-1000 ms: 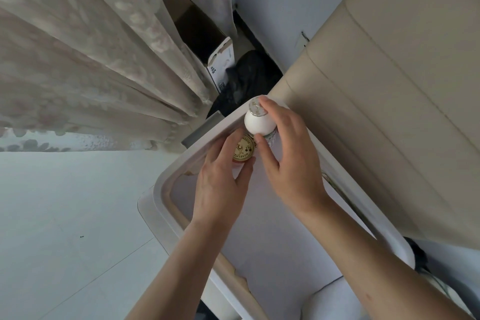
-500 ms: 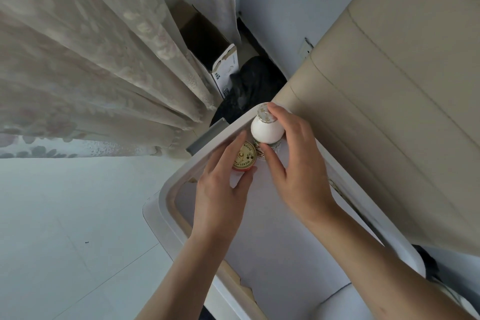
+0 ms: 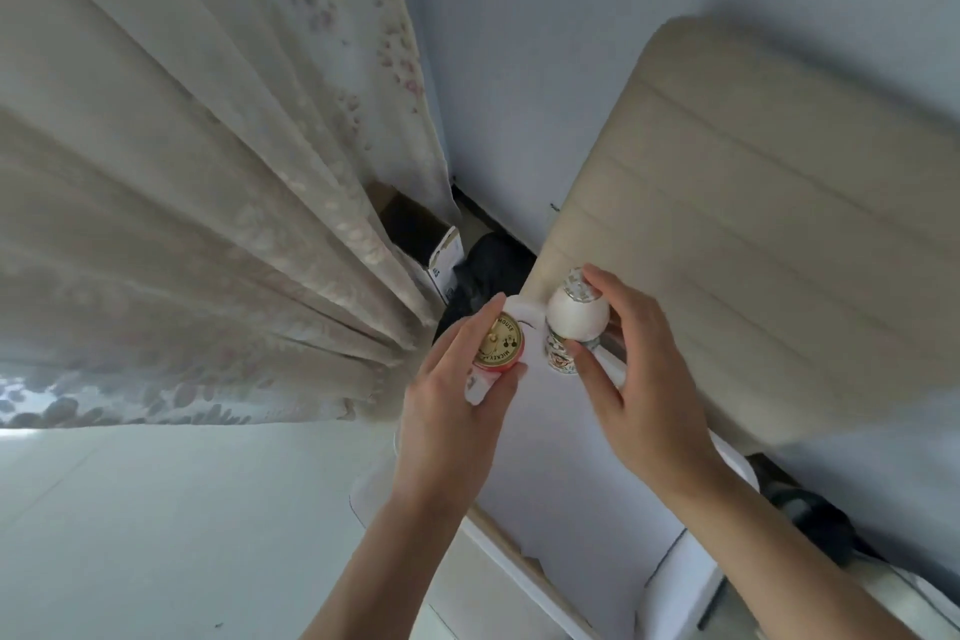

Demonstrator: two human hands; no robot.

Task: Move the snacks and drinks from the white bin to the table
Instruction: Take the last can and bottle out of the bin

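Observation:
My left hand [image 3: 447, 411] grips a small can with a gold top and a red rim [image 3: 500, 343]. My right hand [image 3: 639, 379] holds a small white bottle with a rounded shoulder and a clear faceted cap [image 3: 575, 314]; a patterned label shows on its lower part. Both drinks are lifted above the far end of the white bin [image 3: 582, 499], whose pale floor shows between my forearms. The bin's near left rim [image 3: 374, 494] lies under my left wrist. The table is not in view.
A patterned beige curtain [image 3: 208, 203] hangs at the left. A beige padded headboard or cushion [image 3: 753, 250] stands to the right of the bin. An open cardboard box [image 3: 431, 244] and a dark bag [image 3: 488, 270] sit in the far corner. White floor [image 3: 156, 535] lies at lower left.
Both hands have risen out of the bin with the can and the bottle. The camera has tilted up, showing more wall and headboard.

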